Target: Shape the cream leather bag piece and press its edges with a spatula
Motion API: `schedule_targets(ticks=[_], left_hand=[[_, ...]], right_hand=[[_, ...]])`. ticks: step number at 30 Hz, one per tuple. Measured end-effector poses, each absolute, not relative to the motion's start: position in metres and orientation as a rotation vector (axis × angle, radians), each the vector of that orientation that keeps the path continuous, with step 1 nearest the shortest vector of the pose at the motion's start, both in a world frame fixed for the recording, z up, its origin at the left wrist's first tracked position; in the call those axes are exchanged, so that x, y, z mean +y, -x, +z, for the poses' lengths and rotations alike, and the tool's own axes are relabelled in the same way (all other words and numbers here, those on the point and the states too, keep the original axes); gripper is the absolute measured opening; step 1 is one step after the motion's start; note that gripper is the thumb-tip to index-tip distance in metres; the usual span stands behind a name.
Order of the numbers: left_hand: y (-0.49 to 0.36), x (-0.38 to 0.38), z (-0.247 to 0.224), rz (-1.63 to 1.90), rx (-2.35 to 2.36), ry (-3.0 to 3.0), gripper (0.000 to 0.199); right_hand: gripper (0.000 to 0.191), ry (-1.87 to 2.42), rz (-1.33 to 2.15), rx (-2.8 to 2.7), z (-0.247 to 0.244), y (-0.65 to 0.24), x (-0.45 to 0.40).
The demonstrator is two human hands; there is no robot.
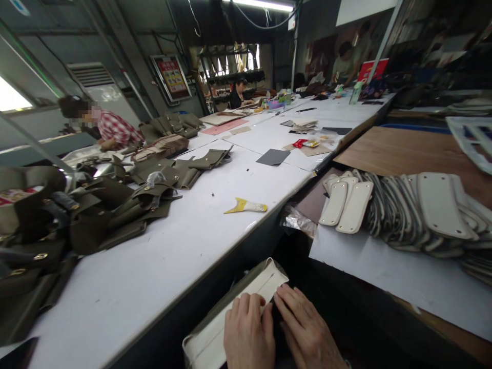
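Observation:
An olive bag (246, 283) with a long cream panel (209, 328) on its upturned side is held low in front of me, beside the table edge. A dark slit or seam line runs along the panel. My left hand (248, 328) is closed on the bag, its bent fingers pressing the cream panel near the edge. My right hand (307, 328) is closed at the panel's right edge, with its fingertips close to the upper corner. The undersides of both hands and the lower part of the bag are hidden.
On the white table (154, 287) lie a pile of olive bags (115, 210), a yellow-and-white scraper-like tool (246, 206) and a dark grey sheet (272, 157). Stacked cream panels (442, 205) with metal studs cover the right-hand bench. A person in a checked shirt (117, 128) sits at far left.

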State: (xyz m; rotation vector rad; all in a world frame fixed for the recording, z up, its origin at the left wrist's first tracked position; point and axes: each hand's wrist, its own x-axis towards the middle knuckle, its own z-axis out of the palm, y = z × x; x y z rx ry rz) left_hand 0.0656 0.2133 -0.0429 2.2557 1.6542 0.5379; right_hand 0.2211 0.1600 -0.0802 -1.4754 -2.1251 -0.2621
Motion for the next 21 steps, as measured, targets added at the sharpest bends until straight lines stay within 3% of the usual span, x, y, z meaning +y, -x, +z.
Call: schedule_targets(ticks=[10, 21], left_hand=[[-0.038, 0.199, -0.049, 0.619, 1.756, -2.291, 0.018], [0.006, 0.178, -0.041, 0.646, 1.893, -2.282, 0.018]], right_hand=[[0.041, 1.427, -0.369, -2.060, -0.075, -0.177, 0.156], [0.038, 1.321, -0.346, -2.109, -0.074, -0.136, 0.150]])
